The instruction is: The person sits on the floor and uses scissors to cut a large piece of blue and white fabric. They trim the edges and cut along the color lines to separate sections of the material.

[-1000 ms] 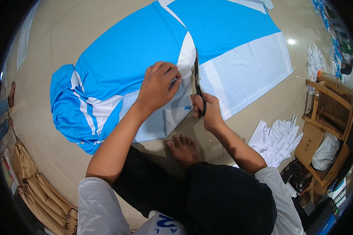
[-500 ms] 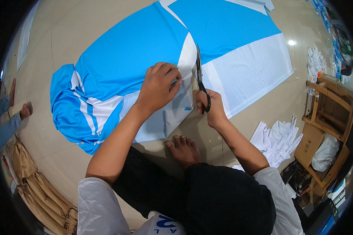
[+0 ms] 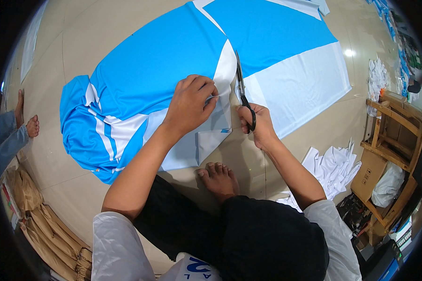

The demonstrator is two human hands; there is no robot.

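A: How are the scissors [image 3: 243,93] held?
B: Their black handles are gripped by the right grip [image 3: 259,124]; the blades are pointed ahead of it, leaning slightly left, along the gap in the blue-and-white fabric [image 3: 154,65].
A: And the fabric?
B: It is spread ahead and to both sides of that grip. Its pale edge is pinched by the left grip [image 3: 192,100], left of the blades.
A: What is it laid on?
B: The tiled floor [image 3: 89,42]. White scraps [image 3: 333,166] are heaped behind and right of the right grip; another person's foot [image 3: 32,126] is seen well left of the left.
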